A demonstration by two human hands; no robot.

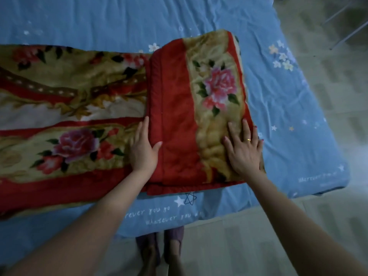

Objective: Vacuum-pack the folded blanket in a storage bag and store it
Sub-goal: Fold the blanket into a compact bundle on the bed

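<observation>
- Blanket [119,108], red and gold with roses, lies on the bed [288,116]: its right part is folded into a thick stack, while the rest trails flat off to the left of that stack.
- Left hand [142,150] is open, fingers straight along the stack's left edge, thumb hooked over the top layer; it holds nothing, only steadies the fold line.
- Right hand [244,150] is spread wide and flat on the stack's right side, pressing the pile down; it grips nothing. A ring [249,139] shows on one finger.
- No storage bag or vacuum is in view, so I judge the task to be early, with folding unfinished.
- Risk: the stack is plump and springy. If the right hand lifts before the next fold comes over, the layers may puff up and slide out of line.
- Risk: the stack sits close to the bed's front edge, and the long left part is heavy. Pulling that part over carelessly could drag the stack askew or toward the edge.
- Risk: a loose, uneven fold would likely be bulky and hard to fit into a bag later.
- The person's feet [159,255] stand on the floor [239,246] just in front of the bed, below the stack.
</observation>
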